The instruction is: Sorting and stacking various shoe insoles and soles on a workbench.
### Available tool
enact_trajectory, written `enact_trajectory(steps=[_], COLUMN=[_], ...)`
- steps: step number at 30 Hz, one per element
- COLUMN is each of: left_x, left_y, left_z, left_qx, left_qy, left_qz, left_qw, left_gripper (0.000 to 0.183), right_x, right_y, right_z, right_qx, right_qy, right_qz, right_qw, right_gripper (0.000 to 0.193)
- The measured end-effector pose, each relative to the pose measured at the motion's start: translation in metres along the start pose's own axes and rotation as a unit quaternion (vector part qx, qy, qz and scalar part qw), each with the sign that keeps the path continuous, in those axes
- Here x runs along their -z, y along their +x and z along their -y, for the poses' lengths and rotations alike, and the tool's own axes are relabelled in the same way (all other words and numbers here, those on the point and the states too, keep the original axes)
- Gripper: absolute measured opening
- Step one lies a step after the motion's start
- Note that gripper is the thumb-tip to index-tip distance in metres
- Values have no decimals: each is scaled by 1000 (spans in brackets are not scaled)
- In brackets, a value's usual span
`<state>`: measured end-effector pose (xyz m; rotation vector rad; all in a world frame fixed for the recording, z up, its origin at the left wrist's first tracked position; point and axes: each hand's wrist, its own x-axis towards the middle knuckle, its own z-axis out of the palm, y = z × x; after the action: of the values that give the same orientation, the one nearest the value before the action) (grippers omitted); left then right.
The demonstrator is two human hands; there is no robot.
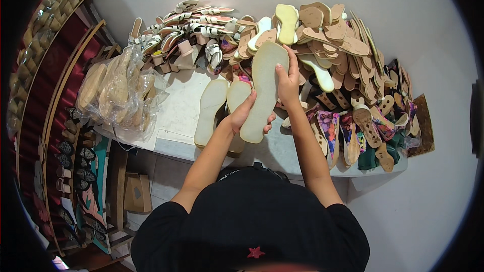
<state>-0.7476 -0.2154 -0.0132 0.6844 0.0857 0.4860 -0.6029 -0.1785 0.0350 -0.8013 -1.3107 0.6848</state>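
White worktable (176, 116) against white wall (403, 0), both hands' fingers (282, 73) closed on pale sole (262, 90)

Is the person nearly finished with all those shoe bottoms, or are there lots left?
Looks early on. Two pale soles already lie flat side by side on the white table. One more pale sole is held up now, left hand at its lower end, right hand along its edge. A big heap of soles and a clear bag of soles sit untouched, so plenty seems left.

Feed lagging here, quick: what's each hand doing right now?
Left hand: closed on the lower end of the pale sole.
Right hand: gripping the same sole's edge.
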Motion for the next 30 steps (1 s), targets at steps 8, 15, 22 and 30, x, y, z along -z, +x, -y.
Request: enact_trajectory(steps=[8, 15, 22, 30], left_x=[-9, 10, 30, 41], left_y=[-19, -69, -78, -82], left_z=[-22, -33, 5, 15], left_qx=[12, 5, -25, -16], left_qy=[231, 393, 417, 453], left_qz=[-218, -353, -424, -440], left_qw=[948, 849, 803, 775], left_gripper=[57, 33, 35, 36], right_x=[-1, -19, -37, -43], right_y=[3, -33, -54, -63], right_z=[-33, -75, -75, -79], right_qx=[-87, -126, -85, -58], right_qy=[-95, -193, -285, -305], right_qz=[78, 78, 54, 38], right_qw=[989, 970, 953, 950], right_gripper=[51, 57, 55, 49])
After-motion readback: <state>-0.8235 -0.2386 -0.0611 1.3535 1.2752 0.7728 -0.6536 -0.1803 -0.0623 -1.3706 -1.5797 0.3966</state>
